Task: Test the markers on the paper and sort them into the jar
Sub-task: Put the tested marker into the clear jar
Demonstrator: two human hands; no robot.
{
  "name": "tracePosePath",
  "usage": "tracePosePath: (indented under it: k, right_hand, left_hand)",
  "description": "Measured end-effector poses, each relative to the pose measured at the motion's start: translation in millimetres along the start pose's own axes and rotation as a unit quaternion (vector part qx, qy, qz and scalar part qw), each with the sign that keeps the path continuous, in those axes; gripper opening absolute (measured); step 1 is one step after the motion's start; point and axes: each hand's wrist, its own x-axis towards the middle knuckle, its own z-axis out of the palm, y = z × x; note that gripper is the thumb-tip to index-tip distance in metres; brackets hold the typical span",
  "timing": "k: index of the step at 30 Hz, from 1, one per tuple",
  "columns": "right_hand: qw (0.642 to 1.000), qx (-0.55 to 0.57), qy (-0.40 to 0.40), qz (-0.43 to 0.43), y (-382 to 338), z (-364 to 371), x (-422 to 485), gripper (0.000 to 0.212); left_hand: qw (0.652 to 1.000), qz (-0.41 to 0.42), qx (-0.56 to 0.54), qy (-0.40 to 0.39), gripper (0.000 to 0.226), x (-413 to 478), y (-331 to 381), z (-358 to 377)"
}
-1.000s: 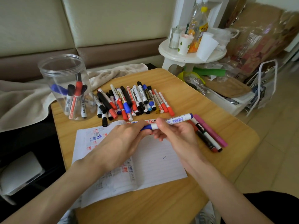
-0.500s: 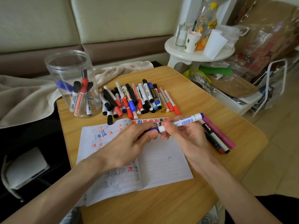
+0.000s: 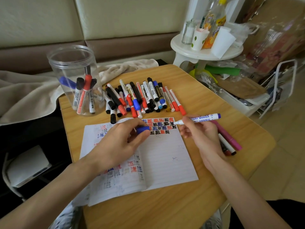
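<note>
The left hand's [image 3: 118, 142] thumb and fingertips pinch a blue cap [image 3: 142, 129], held just over the open notebook [image 3: 165, 162] near its spine; the right hand's [image 3: 200, 136] fingers curl round the barrel of an uncapped whiteboard marker [image 3: 203, 117], whose white nib points left and lies at the right end of the rows of red, black and blue test marks along the top of the page; whether the nib touches the paper cannot be told. Just right of that hand, a pink marker [image 3: 228, 138] and a few others lie on the wooden table [image 3: 198, 100]; behind the notebook sits a pile of capped markers [image 3: 142, 98]; to the pile's left stands a clear plastic jar [image 3: 72, 63], upright and open-topped, with several markers leaning inside; a beige blanket [image 3: 33, 93] lies beyond the table's left edge.
</note>
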Motion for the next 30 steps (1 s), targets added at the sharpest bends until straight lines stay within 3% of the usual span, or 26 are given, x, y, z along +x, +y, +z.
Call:
tracePosePath:
  k: [8,15,19,30]
  right_hand:
    - [0.995,-0.096,0.001,-0.020,5,4,11,0.012]
    - [0.991,-0.111,-0.017,-0.065,8,5,16,0.003]
    - [0.983,-0.146,-0.032,-0.109,11,8,15,0.010]
    - [0.979,-0.154,-0.051,-0.124,9,9,12,0.009]
  left_hand:
    - [0.999,0.008,0.044,0.015,0.020,-1,-9,0]
    - [0.998,0.028,0.052,0.026,0.018,-4,-15,4]
    - [0.997,0.028,0.062,0.026,0.017,-3,-16,6]
    - [0.997,0.011,0.069,0.021,0.022,0,-19,8]
